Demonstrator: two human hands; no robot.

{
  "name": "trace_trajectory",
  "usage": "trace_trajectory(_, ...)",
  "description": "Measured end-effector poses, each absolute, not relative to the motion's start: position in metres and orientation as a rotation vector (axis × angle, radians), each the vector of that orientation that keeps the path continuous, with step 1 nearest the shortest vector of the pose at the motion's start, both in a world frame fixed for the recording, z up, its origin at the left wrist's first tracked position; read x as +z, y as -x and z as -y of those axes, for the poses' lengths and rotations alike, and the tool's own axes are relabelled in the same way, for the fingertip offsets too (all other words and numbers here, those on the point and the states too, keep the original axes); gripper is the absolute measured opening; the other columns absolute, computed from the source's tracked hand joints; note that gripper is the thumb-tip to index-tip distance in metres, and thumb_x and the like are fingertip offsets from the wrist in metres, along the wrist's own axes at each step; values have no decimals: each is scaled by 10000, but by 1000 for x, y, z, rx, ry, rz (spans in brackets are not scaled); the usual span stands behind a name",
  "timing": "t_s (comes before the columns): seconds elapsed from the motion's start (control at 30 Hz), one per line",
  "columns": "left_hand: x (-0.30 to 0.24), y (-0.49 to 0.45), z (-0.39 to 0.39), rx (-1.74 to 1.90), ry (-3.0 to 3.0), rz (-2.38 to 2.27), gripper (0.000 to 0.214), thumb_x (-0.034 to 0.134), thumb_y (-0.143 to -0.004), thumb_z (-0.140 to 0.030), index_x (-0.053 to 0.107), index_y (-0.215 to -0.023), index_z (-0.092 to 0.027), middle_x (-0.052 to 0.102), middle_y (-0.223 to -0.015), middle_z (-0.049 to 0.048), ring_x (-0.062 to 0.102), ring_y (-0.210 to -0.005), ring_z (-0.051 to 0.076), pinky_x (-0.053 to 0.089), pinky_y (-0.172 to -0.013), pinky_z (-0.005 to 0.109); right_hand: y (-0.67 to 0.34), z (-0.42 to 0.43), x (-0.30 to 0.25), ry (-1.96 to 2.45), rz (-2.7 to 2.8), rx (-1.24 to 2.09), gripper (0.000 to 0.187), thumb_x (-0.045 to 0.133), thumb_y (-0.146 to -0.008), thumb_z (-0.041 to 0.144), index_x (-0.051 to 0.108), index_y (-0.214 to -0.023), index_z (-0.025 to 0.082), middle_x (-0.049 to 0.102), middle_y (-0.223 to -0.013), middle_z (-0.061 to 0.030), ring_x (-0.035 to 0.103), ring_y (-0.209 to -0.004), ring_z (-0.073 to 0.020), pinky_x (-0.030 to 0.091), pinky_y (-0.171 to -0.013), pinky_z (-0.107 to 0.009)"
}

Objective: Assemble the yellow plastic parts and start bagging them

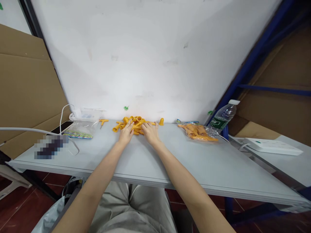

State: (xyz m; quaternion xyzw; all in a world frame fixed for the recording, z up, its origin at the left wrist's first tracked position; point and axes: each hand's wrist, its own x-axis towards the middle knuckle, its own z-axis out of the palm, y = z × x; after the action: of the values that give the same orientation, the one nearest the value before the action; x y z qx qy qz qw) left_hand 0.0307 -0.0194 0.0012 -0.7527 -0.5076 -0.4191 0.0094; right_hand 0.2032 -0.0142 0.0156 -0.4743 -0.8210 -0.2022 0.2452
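Observation:
A pile of yellow-orange plastic parts [139, 119], several with hollow funnel-like ends, lies at the back of the grey table. My left hand [125, 133] rests on the pile's left front, fingers stretched out over the parts. On the right front of the same heap is my right hand [151, 132], fingers spread and touching the pieces. Neither hand visibly grips a part, though the fingertips are partly lost among them. One yellow cup-shaped piece [161, 121] stands just right of the pile. To the left lies a yellow T-handle with a metal spiral [103, 122], like a corkscrew.
A clear bag of orange parts [198, 132] lies right, near a leaning water bottle [224, 117]. At left are a clear plastic bag [81, 127], a white cable [29, 129] and a blurred-out dark object [51, 147]. A white panel [157, 64] rises behind; a power strip [272, 146] sits far right.

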Motion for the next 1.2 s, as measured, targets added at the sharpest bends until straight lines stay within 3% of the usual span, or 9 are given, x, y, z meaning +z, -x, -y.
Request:
trace_trajectory(0.13, 1, -30, 19, -1333, 2340, 1582, 494, 506, -841, -83, 559, -1316, -210, 440, -1477, 78, 518, -1278, 237, 470, -1037, 369, -204, 14, 16, 1266, 2224, -523, 235, 377, -962, 173, 610, -983, 198, 689, -1034, -103, 561, -999, -245, 209, -1027, -541)
trace_trajectory(0.37, 0, -27, 19, -1339, 2308, 1563, 493, 490, -866, -112, 534, -1338, -249, 435, -1483, 58, 476, -1317, 230, 450, -1059, 386, -210, 12, 12, 1202, 2235, -464, 346, 375, -962, 183, 525, -1273, 197, 647, -1213, -134, 556, -1136, -252, 107, -1095, -601)
trace_trajectory(0.6, 2, -26, 20, -1302, 2356, 1557, 527, 490, -853, -90, 528, -1350, -260, 426, -1489, 40, 516, -1280, 232, 500, -1005, 367, -209, 11, 13, 1235, 2278, -390, 264, 397, -950, 154, 589, -1123, 212, 690, -1084, -102, 588, -1057, -243, 152, -1078, -590)
trace_trajectory(1.2, 2, -30, 19, -1363, 2355, 1615, 470, 515, -843, -101, 577, -1295, -214, 451, -1471, 63, 479, -1314, 231, 426, -1083, 368, -207, 13, 16, 1284, 2243, -506, 225, 382, -950, 131, 594, -935, 205, 687, -973, -79, 559, -977, -230, 204, -1027, -520)
